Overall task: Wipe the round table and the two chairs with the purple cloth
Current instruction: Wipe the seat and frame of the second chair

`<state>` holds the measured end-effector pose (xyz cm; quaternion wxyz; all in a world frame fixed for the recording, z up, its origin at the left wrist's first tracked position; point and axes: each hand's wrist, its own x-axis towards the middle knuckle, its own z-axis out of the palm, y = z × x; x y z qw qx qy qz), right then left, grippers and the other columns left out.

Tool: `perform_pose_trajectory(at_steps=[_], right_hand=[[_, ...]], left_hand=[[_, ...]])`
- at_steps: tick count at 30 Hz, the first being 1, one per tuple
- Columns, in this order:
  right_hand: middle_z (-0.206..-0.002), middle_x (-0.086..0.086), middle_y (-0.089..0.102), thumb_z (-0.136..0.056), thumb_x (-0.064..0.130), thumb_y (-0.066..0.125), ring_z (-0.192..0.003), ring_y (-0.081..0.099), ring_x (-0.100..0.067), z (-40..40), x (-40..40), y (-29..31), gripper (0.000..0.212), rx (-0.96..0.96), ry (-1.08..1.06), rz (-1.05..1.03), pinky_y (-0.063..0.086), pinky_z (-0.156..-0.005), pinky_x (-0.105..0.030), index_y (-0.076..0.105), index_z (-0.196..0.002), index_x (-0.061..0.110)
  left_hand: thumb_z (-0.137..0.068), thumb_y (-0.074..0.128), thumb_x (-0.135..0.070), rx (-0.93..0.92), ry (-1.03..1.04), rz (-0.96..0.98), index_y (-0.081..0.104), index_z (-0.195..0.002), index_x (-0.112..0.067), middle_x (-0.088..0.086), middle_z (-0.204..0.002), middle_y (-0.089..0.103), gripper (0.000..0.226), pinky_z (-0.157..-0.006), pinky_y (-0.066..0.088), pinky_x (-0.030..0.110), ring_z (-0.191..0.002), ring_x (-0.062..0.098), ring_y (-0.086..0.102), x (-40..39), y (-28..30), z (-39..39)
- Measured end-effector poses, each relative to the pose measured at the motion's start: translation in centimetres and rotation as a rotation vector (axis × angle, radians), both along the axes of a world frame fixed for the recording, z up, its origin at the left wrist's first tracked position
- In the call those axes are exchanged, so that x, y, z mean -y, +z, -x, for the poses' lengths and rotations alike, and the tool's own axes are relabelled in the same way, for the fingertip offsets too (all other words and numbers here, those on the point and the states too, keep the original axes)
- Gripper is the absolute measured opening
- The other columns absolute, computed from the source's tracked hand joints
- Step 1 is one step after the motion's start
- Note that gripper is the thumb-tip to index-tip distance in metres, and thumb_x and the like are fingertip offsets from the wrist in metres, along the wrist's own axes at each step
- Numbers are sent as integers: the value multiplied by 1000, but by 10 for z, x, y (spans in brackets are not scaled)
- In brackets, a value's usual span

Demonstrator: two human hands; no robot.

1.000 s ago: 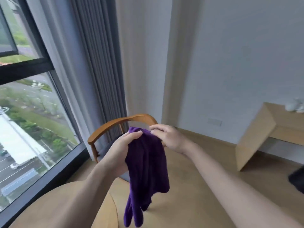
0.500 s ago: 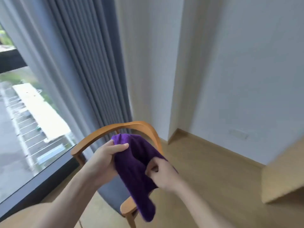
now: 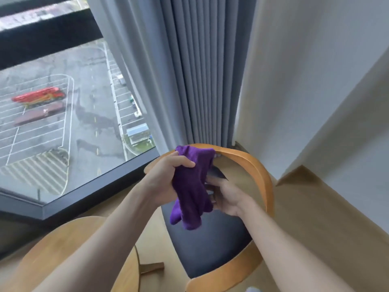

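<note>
The purple cloth (image 3: 190, 186) hangs bunched between both hands above a chair (image 3: 255, 165) with a curved wooden backrest and a dark blue seat. My left hand (image 3: 166, 175) grips the cloth near its top, fingers closed over it. Lower and to the right, my right hand (image 3: 226, 197) holds the cloth's side, fingers partly hidden behind the fabric. The round wooden table (image 3: 63, 245) shows at the lower left, partly covered by my left arm. Only one chair is in view.
A floor-to-ceiling window (image 3: 63, 112) with a dark frame fills the left. Grey curtains (image 3: 202, 70) hang behind the chair, next to a white wall corner (image 3: 294, 81). Wooden floor (image 3: 326, 218) lies to the right of the chair.
The view has tilted down and left, so the chair seat and table edge show more. My right hand has dropped lower along the cloth while my left hand keeps its grip at the top.
</note>
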<state>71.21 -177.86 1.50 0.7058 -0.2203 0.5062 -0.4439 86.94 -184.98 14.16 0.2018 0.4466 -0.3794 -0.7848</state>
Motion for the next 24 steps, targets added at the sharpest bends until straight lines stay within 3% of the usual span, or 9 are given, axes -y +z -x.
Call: perform_pose_trajectory(at_steps=[3, 5, 8, 12, 14, 17, 21, 22, 24], right_hand=[[-89, -9, 66, -84, 23, 64, -71, 60, -20, 16, 66, -6, 14, -15, 9, 84, 48, -65, -30, 74, -94, 21], [-92, -14, 65, -85, 11, 59, -79, 56, -28, 28, 117, -23, 19, -104, 6, 84, 47, -73, -37, 72, -98, 15], [-85, -9, 66, -95, 15, 60, -68, 60, -23, 51, 180, -55, 12, -454, 148, 56, 53, -63, -34, 67, -86, 18], [-75, -2, 68, -94, 31, 64, -68, 60, -18, 83, 215, -98, 26, -890, 355, 73, 44, -61, -31, 71, -77, 13], [-71, -4, 66, -92, 35, 64, -72, 58, -24, 92, 216, -119, 32, -1059, 362, 124, 38, -59, -33, 68, -74, 9], [-65, 1, 48, -90, 34, 65, -69, 48, -26, 89, 195, -160, 42, -1154, 334, 188, 28, -57, -35, 49, -61, 9], [-76, 1, 48, -90, 32, 64, -74, 52, -29, 82, 130, -238, 40, -1198, 636, 106, 40, -64, -36, 44, -60, 14], [-78, 1, 52, -90, 34, 62, -77, 56, -30, 82, 112, -258, 37, -1207, 797, 38, 42, -65, -35, 47, -62, 14], [-85, 3, 63, -91, 37, 58, -85, 63, -29, 82, 89, -289, 28, -1212, 1016, -103, 49, -70, -34, 59, -70, 18]], left_hand=[[-68, 60, -4, 31, 16, 10, 52, -129, 11, 31, -115, 59, 63, -96, 49, 55, -102, 42, 58, 42, -11, 17], [-74, 59, -5, 60, 51, 90, 62, -120, 5, 27, -107, 66, 47, -83, 57, 45, -96, 38, 65, 75, -27, 24], [-88, 61, -4, 229, 189, 210, 77, -93, -11, 16, -93, 76, 18, -70, 58, 36, -85, 30, 73, 117, -59, 23], [-99, 61, -11, 507, 261, 283, 72, -91, -14, 11, -93, 73, 14, -84, 47, 40, -87, 26, 65, 143, -110, 0], [-100, 60, -12, 597, 248, 312, 75, -97, -15, 9, -96, 75, 16, -86, 52, 35, -88, 21, 68, 141, -137, -15], [-98, 61, -9, 687, 241, 332, 74, -102, -15, 3, -93, 75, 15, -76, 51, 13, -84, 9, 67, 117, -188, -24], [-95, 62, -2, 790, 146, 162, 72, -99, -6, 3, -91, 66, 12, -62, 44, 10, -81, 12, 56, 63, -297, -24], [-93, 62, -3, 848, 74, 121, 70, -102, 0, 5, -91, 64, 12, -63, 44, 14, -83, 16, 56, 48, -327, -25], [-90, 63, -11, 981, -80, 99, 63, -124, -3, 10, -116, 63, 34, -93, 49, 24, -108, 25, 59, 25, -382, -27]])
